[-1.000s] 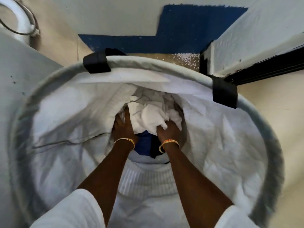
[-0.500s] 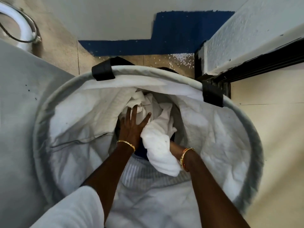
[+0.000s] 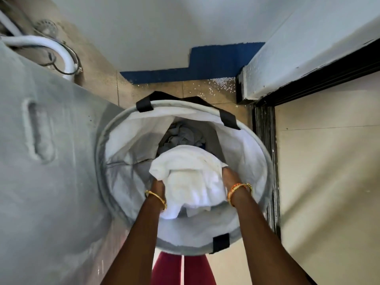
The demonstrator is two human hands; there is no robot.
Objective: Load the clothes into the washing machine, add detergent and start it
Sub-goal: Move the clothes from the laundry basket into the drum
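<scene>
While the laundry basket (image 3: 265, 161) stood below, left hand (image 3: 158, 187) and right hand (image 3: 229, 177) gripped the white cloth bundle (image 3: 191, 177), forearms extended downward.

one head-worn wide-angle view only, looking steeply down from above and close into the round mouth of a laundry basket (image 3: 265, 153) that fills the frame centre, with both forearms entering from the bottom edge. the grey washing machine side (image 3: 41, 182) takes the left part of the frame, a tiled floor (image 3: 164, 89) and a wall base lie at the top, and a dark door frame (image 3: 265, 140) runs down the right. edges bend from lens distortion, no second view to overlap with.
</scene>
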